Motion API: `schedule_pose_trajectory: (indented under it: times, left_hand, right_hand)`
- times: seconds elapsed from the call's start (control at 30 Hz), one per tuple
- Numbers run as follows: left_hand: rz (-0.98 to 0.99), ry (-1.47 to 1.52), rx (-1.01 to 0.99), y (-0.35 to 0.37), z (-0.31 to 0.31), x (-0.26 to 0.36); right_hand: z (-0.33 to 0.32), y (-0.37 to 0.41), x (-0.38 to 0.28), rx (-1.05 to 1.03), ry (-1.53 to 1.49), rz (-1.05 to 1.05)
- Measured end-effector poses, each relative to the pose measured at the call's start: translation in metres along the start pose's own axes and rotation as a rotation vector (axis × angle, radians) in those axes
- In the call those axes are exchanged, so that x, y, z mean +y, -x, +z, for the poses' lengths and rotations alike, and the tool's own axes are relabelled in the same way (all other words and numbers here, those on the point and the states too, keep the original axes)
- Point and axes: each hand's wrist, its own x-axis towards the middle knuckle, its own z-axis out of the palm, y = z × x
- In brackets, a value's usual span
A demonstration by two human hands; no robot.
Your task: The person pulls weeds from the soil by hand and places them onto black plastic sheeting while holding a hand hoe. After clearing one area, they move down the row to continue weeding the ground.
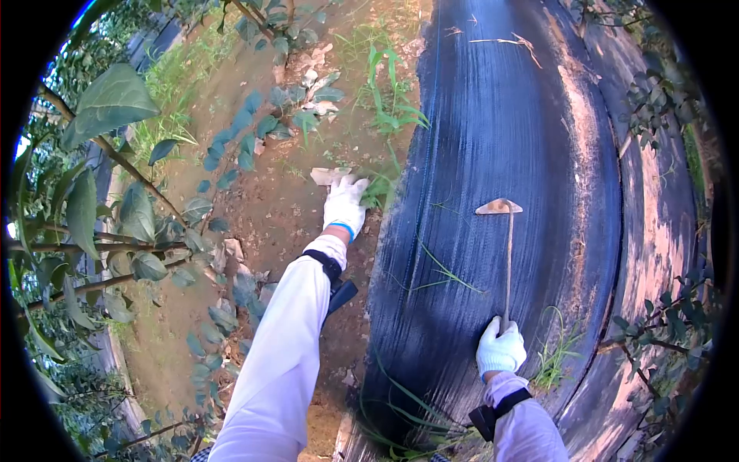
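Note:
My left hand (345, 206), in a white glove, reaches down to the bare soil beside the edge of the black plastic sheet. Its fingers are curled and partly hidden, and I cannot tell what they grip. Just past the fingertips lies a pale flat piece (329, 176), and a green weed (376, 191) grows right beside the fingers. My right hand (501, 350), gloved too, is closed round the handle of a hand hoe (509, 262). The hoe's triangular blade, worn and brownish, points away from me over the black sheet (500, 131).
Leafy branches (138, 208) reach in from the left, with more foliage (662, 331) at the right. Tall grass (389, 100) stands along the sheet's far left edge. Loose green blades (450, 277) and dry stalks (523, 46) lie on the sheet. A grass tuft (556, 354) grows near my right hand.

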Motion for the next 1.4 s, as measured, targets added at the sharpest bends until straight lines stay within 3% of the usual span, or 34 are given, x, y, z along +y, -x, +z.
schedule_pose_trajectory:
  times: [0.07,0.13,0.17,0.27,0.33,0.37,0.4,0.47,0.57,0.67,0.7,0.8,0.83,0.87,0.93,0.97,1.07,1.1,1.17,1.2,1.27,1.3,1.33,1.37,1.4]
  left_hand:
    - [0.012,0.054,-0.107,-0.007,0.012,-0.013]
    - [-0.145,0.347,0.088,-0.002,0.008,-0.017]
    - [-0.398,0.416,0.090,0.001,0.004,-0.020]
    - [-0.262,0.221,0.300,-0.006,0.014,-0.054]
    - [-0.119,0.199,0.315,-0.012,-0.009,-0.018]
    - [-0.150,0.081,0.033,-0.018,-0.022,-0.006]
    - [-0.044,-0.105,-0.028,-0.024,-0.011,-0.012]
    - [-0.065,0.020,-0.084,-0.031,0.008,-0.028]
    - [-0.078,0.198,0.128,-0.018,0.004,-0.045]
    - [-0.375,0.552,0.332,0.006,-0.017,-0.066]
    - [-0.385,0.598,0.205,0.007,-0.029,-0.070]
    - [-0.202,-0.097,-0.053,0.022,-0.043,-0.039]
    - [-0.231,-0.096,-0.183,0.021,-0.045,-0.032]
    - [-0.203,-0.136,-0.148,0.019,-0.042,-0.031]
    - [-0.575,0.209,-0.174,0.003,-0.013,-0.059]
    - [-0.660,0.451,-0.084,-0.004,0.048,-0.113]
    - [-0.356,0.449,0.049,0.029,-0.024,-0.042]
    - [-0.381,0.666,0.211,0.043,-0.016,-0.032]
    - [-0.377,0.772,0.249,0.078,-0.045,0.025]
    - [-0.431,0.970,0.275,0.093,-0.048,0.056]
    - [-0.597,1.331,0.054,0.124,-0.060,0.113]
    - [-0.356,1.122,0.021,0.131,-0.071,0.142]
    - [-0.427,1.158,-0.298,0.137,-0.079,0.167]
    - [-0.109,1.006,-0.280,0.139,-0.101,0.193]
    - [0.086,0.947,-0.232,0.144,-0.098,0.207]
  right_hand:
    - [0.000,0.000,-0.001,-0.002,0.003,0.002]
    - [0.001,0.000,-0.001,-0.011,0.002,0.014]
    - [0.001,-0.002,0.000,-0.001,-0.003,0.007]
    - [0.002,0.000,0.001,0.001,-0.004,-0.007]
    - [-0.001,0.000,-0.001,0.002,-0.001,0.002]
    - [-0.001,-0.001,-0.001,0.016,-0.004,-0.002]
    - [-0.001,-0.001,-0.001,0.027,-0.004,-0.007]
    - [0.000,0.001,-0.001,0.032,-0.001,-0.004]
    - [-0.001,-0.001,-0.002,0.029,0.002,-0.004]
    - [0.001,0.001,0.000,0.033,-0.005,-0.003]
    - [0.002,-0.001,0.001,0.029,-0.005,0.000]
    - [0.000,-0.002,-0.002,0.023,0.001,0.003]
    - [0.001,-0.001,-0.001,0.032,-0.002,-0.003]
    - [0.002,-0.001,0.000,0.041,-0.005,-0.009]
    - [0.000,0.001,-0.001,0.033,-0.008,-0.003]
    - [0.000,0.001,-0.001,0.027,-0.008,0.005]
    - [0.001,-0.001,0.002,0.036,-0.036,-0.024]
    - [0.002,-0.001,0.004,0.040,-0.051,-0.043]
    - [0.001,-0.001,0.004,0.016,-0.047,-0.030]
    - [0.001,-0.001,0.003,0.010,-0.049,-0.025]
    - [-0.001,-0.001,0.004,-0.007,-0.061,-0.019]
    - [-0.001,-0.001,0.003,-0.011,-0.070,-0.013]
    - [-0.001,0.000,0.003,-0.018,-0.078,-0.007]
    - [0.000,-0.001,0.004,-0.032,-0.090,-0.010]
    - [0.007,-0.005,0.010,-0.024,-0.100,-0.028]
